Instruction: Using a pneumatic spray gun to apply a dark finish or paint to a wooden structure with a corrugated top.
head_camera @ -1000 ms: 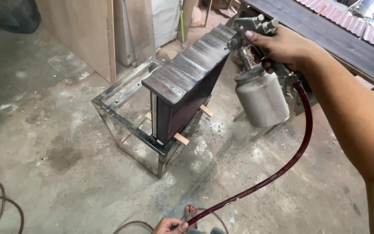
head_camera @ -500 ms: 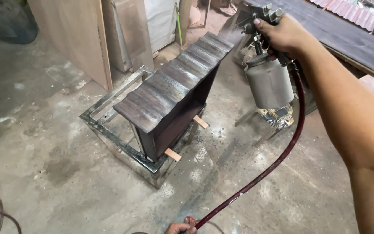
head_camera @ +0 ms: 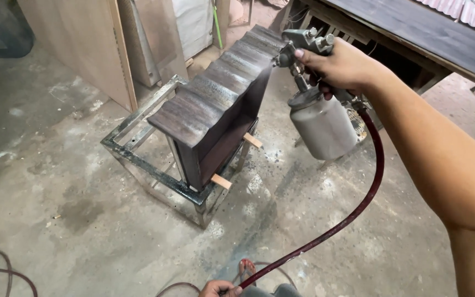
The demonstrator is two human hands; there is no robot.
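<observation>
Concrete floor [head_camera: 83, 231], grey and stained, fills most of my view, with plywood sheets [head_camera: 83, 49] leaning at the upper left and a dark bench [head_camera: 430, 33] crossing the upper right corner.

Near the centre I see a square steel frame [head_camera: 138, 159] standing on the floor. On it sits a dark wooden box [head_camera: 215, 104] with a ribbed top face; its long axis runs from lower left to upper right of the frame, and its open side faces lower right. Two pale wood strips [head_camera: 221, 181] stick out from under it across the frame.

My right arm comes in from the lower right edge. My right hand [head_camera: 347, 69] is clenched round the grip of the spray gun [head_camera: 309, 47], at upper centre-right. The gun points left, its nozzle just beside the box's far upper end, with a faint mist between them. Its grey metal cup [head_camera: 322, 126] hangs below the hand, to the right of the box and apart from it.

A dark red hose [head_camera: 358, 203] leaves the gun under my wrist and curves down to the bottom edge, where my left hand [head_camera: 218, 288] is closed round it. A red sandal [head_camera: 247, 268] shows just beside that hand.
</observation>
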